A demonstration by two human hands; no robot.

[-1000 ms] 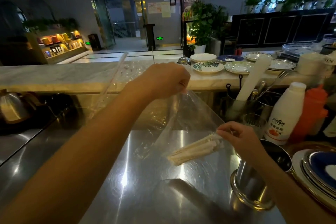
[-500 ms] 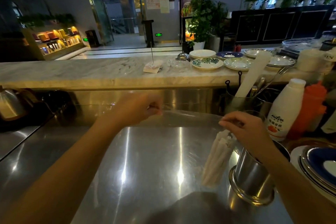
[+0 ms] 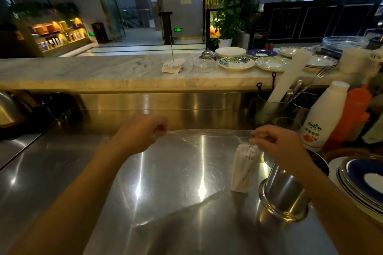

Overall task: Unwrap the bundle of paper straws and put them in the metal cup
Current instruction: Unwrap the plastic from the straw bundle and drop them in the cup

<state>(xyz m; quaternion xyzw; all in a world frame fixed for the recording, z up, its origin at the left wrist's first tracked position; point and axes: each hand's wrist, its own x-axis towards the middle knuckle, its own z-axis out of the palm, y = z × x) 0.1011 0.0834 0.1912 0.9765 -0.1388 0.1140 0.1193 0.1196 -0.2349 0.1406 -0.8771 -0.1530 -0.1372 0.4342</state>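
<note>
A bundle of white paper straws (image 3: 244, 168) hangs nearly upright just above the steel counter, left of the metal cup (image 3: 284, 190). My right hand (image 3: 275, 147) pinches the bundle's top together with one corner of the clear plastic wrap (image 3: 207, 136). The wrap is stretched flat and wide between both hands over the counter. My left hand (image 3: 143, 132) is closed on the wrap's other corner, at about the same height. The cup's mouth is partly hidden behind my right wrist.
Stacked plates (image 3: 364, 182) sit right of the cup. A white bottle (image 3: 323, 116) and an orange bottle (image 3: 352, 114) stand behind it, beside a utensil holder (image 3: 271, 107). A raised marble ledge (image 3: 103, 72) with dishes runs across the back.
My left hand came down from high up to counter height, pulling the wrap out flat. The straw bundle swung from lying slanted to hanging upright beside the cup.
</note>
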